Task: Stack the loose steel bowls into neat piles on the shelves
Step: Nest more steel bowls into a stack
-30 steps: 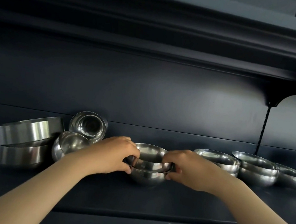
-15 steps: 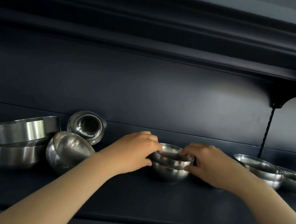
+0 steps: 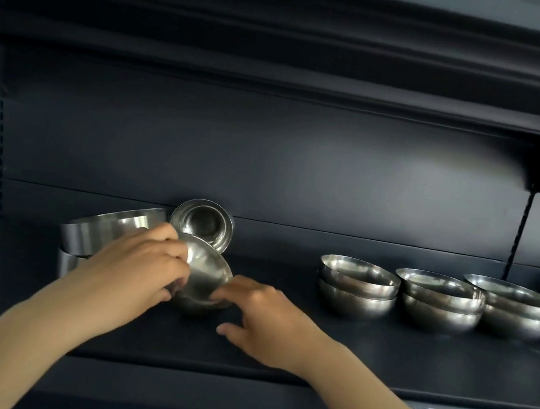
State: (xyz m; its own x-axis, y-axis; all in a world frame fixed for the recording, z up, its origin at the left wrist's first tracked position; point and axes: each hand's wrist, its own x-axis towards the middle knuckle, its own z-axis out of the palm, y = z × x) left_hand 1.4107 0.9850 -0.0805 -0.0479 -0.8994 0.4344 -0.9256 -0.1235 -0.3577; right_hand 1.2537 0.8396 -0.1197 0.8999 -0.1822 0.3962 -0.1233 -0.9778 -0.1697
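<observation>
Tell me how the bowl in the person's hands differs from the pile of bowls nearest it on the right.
The held bowl is a single one, tipped so its mouth faces the camera; the nearest pile is two bowls nested, mouths up. The left hand grips the held bowl and the right hand touches it; nothing touches the pile. Both are shiny rounded steel on the same dark shelf.

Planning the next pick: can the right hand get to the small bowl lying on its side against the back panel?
Probably not directly: the tilted bowl under both hands sits in front of the small bowl, blocking the right hand.
</observation>
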